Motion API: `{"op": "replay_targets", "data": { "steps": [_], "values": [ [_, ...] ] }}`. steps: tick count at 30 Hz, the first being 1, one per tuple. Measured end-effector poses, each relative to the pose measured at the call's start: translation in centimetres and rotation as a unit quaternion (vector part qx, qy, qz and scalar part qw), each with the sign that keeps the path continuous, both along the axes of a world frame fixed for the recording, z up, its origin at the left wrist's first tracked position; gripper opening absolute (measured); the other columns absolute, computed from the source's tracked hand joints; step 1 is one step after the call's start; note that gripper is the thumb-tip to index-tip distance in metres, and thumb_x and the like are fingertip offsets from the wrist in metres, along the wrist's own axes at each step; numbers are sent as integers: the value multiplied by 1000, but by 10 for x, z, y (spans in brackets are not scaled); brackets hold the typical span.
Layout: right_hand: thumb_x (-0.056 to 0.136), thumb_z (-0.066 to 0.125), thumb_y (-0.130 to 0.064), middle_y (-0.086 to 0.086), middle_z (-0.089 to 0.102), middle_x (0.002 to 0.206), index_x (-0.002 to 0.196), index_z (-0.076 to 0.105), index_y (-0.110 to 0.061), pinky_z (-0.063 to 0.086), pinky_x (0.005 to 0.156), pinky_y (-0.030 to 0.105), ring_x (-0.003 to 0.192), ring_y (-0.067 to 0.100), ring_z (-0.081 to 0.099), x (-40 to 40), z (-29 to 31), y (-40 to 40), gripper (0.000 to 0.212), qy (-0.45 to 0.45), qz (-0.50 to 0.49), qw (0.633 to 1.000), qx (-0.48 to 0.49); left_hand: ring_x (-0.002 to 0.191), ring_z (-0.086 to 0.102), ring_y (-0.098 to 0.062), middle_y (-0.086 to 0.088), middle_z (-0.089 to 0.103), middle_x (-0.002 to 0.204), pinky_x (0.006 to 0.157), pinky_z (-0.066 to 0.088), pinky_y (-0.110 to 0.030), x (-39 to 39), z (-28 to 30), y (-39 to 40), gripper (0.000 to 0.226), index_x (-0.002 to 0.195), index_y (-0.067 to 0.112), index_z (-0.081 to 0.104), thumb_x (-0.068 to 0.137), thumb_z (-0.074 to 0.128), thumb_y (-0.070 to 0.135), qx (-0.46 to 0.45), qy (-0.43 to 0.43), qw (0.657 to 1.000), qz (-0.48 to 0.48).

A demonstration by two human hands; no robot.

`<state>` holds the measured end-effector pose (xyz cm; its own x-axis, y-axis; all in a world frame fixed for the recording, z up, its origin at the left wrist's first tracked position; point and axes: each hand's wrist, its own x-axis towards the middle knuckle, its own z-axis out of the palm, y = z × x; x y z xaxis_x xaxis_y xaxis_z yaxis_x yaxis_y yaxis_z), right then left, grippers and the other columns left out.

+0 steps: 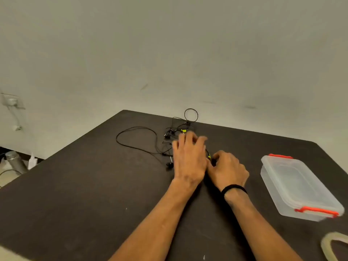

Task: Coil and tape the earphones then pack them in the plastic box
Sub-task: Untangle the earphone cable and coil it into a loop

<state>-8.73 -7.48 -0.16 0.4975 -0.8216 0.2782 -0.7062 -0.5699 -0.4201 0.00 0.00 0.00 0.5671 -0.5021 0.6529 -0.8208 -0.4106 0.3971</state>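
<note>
- The left hand (189, 157) lies over the tangled black earphones (150, 142) with its fingers spread and blurred, holding nothing that I can make out; the right hand (228, 169), just beside it at 3 o'clock, has its fingers curled in around a dark, yellow-marked bit of cable, though the pinch itself is hidden
- The cable is uncoiled: a wide loop sprawls at 9 o'clock of the hands, a small ring (191, 115) stands up at 12 o'clock by the table's far edge
- Risk: pulling one strand probably tightens the knot, since several leads cross under the left palm
- Risk: the far ring could slip off the edge if the bundle gets dragged that way
- Risk: the plastic box (299, 187), at 3 o'clock and well apart, looks lidded with red clips, so it needs opening first
- The tape roll (328, 245) sits at 5 o'clock, half out of view
- The dark table (75, 194) is scuffed; behind it a plain pale wall, a socket (11, 101) at 9 o'clock
</note>
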Motion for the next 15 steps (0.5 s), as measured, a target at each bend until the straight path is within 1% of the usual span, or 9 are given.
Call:
{"op": "replay_targets", "data": {
  "steps": [2, 3, 4, 6, 8, 9, 11, 14, 15],
  "values": [
    [96, 65, -51, -2, 68, 109, 103, 72, -32, 48, 75, 38, 101, 32, 70, 2, -1, -4, 21, -5, 2, 1000, -15, 135, 46, -28, -4, 56, 138, 119, 29, -52, 9, 1, 4, 35, 130, 28, 66, 95, 66, 28, 10, -44, 997, 63],
    [98, 65, -45, -2, 67, 110, 101, 72, -32, 48, 75, 38, 101, 32, 70, 2, -2, -4, 16, -8, 8, 1000, -13, 143, 39, -30, -5, 52, 144, 125, 18, -57, 13, -2, 6, 40, 136, 28, 62, 95, 65, 29, 37, -46, 995, 84],
    [99, 65, -40, -2, 66, 111, 100, 72, -31, 48, 75, 37, 101, 31, 69, 0, -2, -4, 12, -16, 4, 1000, -5, 150, 32, -31, -5, 48, 150, 127, 8, -60, 18, -3, 9, 45, 141, 28, 57, 96, 64, 27, 56, -45, 993, 90],
    [101, 62, -33, 0, 64, 112, 98, 69, -29, 48, 75, 37, 101, 29, 67, -1, -4, -3, 9, -30, 17, 999, 4, 157, 17, -33, -7, 40, 159, 127, -4, -61, 19, -6, 8, 59, 152, 30, 46, 96, 62, 18, 107, -35, 991, 67],
    [102, 60, -28, 0, 64, 111, 98, 67, -25, 50, 76, 39, 103, 27, 65, 0, -5, -5, 8, -62, 34, 997, 11, 160, 7, -34, -8, 31, 166, 127, -8, -62, 20, -8, 6, 73, 157, 32, 37, 92, 63, 11, 135, -52, 989, 41],
    [102, 61, -27, -1, 65, 110, 98, 67, -24, 52, 78, 39, 104, 26, 65, 1, -6, -7, 8, -78, 41, 996, 15, 161, 5, -35, -9, 28, 168, 126, -9, -63, 21, -6, 4, 77, 158, 32, 35, 90, 65, 11, 150, -67, 986, 29],
    [101, 64, -31, -2, 67, 111, 102, 70, -25, 54, 80, 39, 107, 24, 65, -2, -5, -6, 8, -86, 53, 995, 17, 161, 3, -36, -10, 28, 169, 124, -13, -65, 21, -7, 3, 78, 158, 30, 36, 88, 68, 14, 174, -85, 981, 21],
    [98, 67, -47, -1, 64, 124, 124, 70, -27, 57, 85, 40, 118, 24, 62, -3, -4, -4, 33, -42, 70, 997, 7, 160, 10, -34, -11, 33, 165, 122, -18, -63, 19, -11, 5, 71, 157, 28, 37, 92, 66, 18, 180, -53, 981, 41],
    [98, 65, -51, 0, 62, 127, 127, 69, -28, 55, 84, 39, 120, 24, 60, -2, -3, -4, 37, -23, 68, 997, -3, 158, 15, -33, -10, 35, 162, 122, -17, -63, 20, -11, 6, 69, 156, 27, 37, 94, 64, 19, 178, -38, 982, 50]
  ]
}}
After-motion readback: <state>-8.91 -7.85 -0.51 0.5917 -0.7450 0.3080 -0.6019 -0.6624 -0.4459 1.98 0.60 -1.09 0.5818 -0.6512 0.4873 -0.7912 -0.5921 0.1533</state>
